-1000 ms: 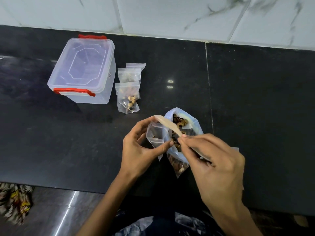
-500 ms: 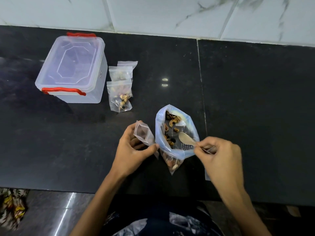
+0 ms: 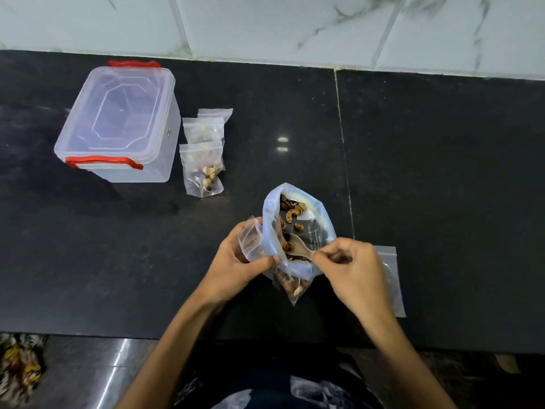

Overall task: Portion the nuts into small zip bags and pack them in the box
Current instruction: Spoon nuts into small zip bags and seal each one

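Note:
A large open bag of nuts stands on the black counter in front of me. My left hand grips a small zip bag, mouth open, right beside the big bag's left edge. My right hand pinches the handle of a small wooden spoon whose bowl is down inside the big bag among the nuts. Two filled small zip bags lie next to a clear plastic box with red clips, lid on, at the far left.
An empty small zip bag lies flat on the counter under and right of my right hand. A white marble-tiled wall runs along the back. The counter's front edge is near my body.
The spoon came out of the small bag and went down into the big bag of nuts. My left hand kept hold of the small bag and shifted it a little left.

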Tool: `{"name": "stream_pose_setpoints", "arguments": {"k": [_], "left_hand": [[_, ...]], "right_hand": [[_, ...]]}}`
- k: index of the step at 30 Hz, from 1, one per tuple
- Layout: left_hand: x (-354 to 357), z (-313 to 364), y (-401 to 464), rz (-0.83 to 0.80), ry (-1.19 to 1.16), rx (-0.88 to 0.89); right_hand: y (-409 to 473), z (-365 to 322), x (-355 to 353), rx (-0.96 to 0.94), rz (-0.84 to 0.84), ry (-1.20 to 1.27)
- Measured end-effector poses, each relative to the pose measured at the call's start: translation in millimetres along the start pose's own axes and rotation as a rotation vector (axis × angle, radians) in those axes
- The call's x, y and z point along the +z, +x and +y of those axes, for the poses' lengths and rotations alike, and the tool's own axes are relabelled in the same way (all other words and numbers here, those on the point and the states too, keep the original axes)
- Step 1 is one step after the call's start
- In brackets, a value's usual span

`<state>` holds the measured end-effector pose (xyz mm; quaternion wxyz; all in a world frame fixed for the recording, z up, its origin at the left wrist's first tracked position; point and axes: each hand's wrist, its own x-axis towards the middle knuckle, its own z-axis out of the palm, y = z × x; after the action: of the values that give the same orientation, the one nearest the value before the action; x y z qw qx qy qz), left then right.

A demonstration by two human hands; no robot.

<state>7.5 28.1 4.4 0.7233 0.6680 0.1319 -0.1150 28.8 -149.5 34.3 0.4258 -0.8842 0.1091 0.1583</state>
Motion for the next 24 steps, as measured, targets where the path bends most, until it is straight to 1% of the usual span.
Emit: {"name": "stream_pose_setpoints", "arguments": {"k": [3, 6, 12, 14, 15, 18, 20, 22, 24], "left_hand": [[-0.7, -2.4, -0.1, -0.019, -0.012, -0.03], [-2.2, -5.4, 0.7, -0.002, -0.062, -0.069], [-7.2, -10.1, 0.2, 0.109, -0.12, -0.122], [-8.2, -9.7, -0.4, 0.11, -0.137, -0.133], [-7.9, -9.3, -0.7, 0.101, -0.137, -0.137], [-4.5, -8.1, -0.8, 0.058, -0.12, -0.146], [-2.0, -7.3, -0.7, 0.043, -0.109, -0.136], [-1.4, -8.2, -0.2, 0.037, -0.1, -0.124], [-1.2, -9.0, 0.0, 0.034, -0.091, -0.123]], "right_hand": [[4.8, 5.1, -4.2, 0.201, -0.068, 0.257], [4.0, 7.2, -8.1, 0.338, -0.097, 0.381], [-0.9, 15.1, -16.3, 0.368, -0.087, 0.398], [-2.9, 16.9, -16.4, 0.326, -0.052, 0.369], [-4.5, 16.8, -15.9, 0.267, -0.016, 0.318], [-9.8, 15.4, -11.0, 0.008, 0.087, 0.031], [-10.8, 10.5, -6.0, -0.104, 0.095, -0.071], [-7.9, 7.2, -1.5, -0.129, 0.074, -0.078], [-1.3, 7.6, 0.7, -0.068, 0.047, -0.03]]}}
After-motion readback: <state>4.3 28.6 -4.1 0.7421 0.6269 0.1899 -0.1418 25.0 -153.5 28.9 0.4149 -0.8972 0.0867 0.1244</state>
